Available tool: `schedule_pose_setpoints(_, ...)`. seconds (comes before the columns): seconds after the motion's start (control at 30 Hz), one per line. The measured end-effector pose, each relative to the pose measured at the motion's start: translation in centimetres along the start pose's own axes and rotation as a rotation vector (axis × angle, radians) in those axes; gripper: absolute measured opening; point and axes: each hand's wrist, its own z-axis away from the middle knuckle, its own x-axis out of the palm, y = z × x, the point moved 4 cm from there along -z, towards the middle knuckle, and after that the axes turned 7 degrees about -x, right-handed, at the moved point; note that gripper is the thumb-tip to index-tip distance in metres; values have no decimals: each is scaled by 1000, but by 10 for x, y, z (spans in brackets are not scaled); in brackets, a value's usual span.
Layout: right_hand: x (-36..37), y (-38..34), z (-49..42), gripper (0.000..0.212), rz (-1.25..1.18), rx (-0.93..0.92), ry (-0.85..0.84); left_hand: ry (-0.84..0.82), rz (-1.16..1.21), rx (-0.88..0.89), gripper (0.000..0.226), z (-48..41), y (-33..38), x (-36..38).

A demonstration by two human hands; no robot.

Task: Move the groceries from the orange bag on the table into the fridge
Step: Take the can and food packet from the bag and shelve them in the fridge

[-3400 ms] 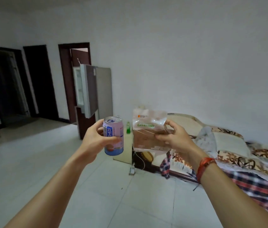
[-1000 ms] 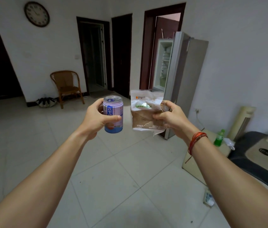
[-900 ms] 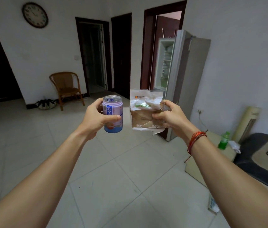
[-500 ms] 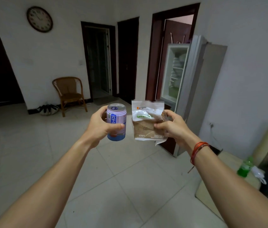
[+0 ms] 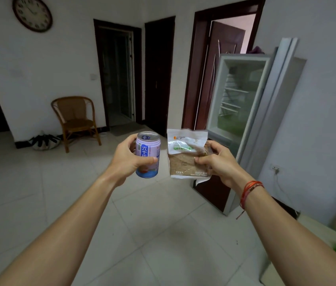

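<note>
Holding the drink can (image 5: 148, 154) upright in your left hand (image 5: 128, 159) and the bread packet (image 5: 186, 155) in your right hand (image 5: 218, 162), you have both groceries out in front of you at chest height, just beside each other with a narrow gap between them. Both are clear of the fridge (image 5: 243, 96), which stands open ahead and to the right with white wire racks showing. The orange bag and the table are out of view.

The likelier mishap, I judge, is with the bread. Your thumb and curled fingers pinch only the packet's right edge, so most of the soft pack hangs out to the left of the grip, with its sealed flap standing above your fingers. It could sag or slide out if you loosen, and a harder squeeze would crush the slices. The can is safer: your fingers wrap its middle and your thumb lies across the front, with the rim above the hand and the base below. Its smooth wall could slip if you relax while reaching in.

With both hands full you have none spare to steady the fridge or shift what sits on its racks, so one item probably goes in first. Watch the grey panel (image 5: 282, 104) beside the opening as you come close, since a knock there could jar either grip.

Farther out, a wicker chair (image 5: 74, 118) stands by the far wall under a clock (image 5: 32, 13), well away from you.
</note>
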Motion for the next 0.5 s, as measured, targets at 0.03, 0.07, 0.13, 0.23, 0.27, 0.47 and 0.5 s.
schedule_pose_setpoints(0.03,4,2,-22,47,1,1,7,-9,8,-2,67,-22,-3,-3)
schedule_pose_setpoints(0.07,9,5,-45,47,2,0,11,-18,15,-5,66,-43,-7,-6)
schedule_pose_setpoints(0.13,16,11,-87,49,-1,-8,27,-37,27,-16,64,-84,-15,-11)
schedule_pose_setpoints(0.23,23,24,-142,52,-4,7,57,-60,25,-30,64,-146,-26,-14)
schedule_pose_setpoints(0.27,23,30,-157,52,1,18,61,-68,21,-36,64,-164,-31,-13)
schedule_pose_setpoints(0.47,12,59,-240,49,13,54,111,-124,31,-51,67,-267,-56,7)
schedule_pose_setpoints(0.5,9,65,-254,49,11,53,122,-132,34,-56,68,-283,-61,11)
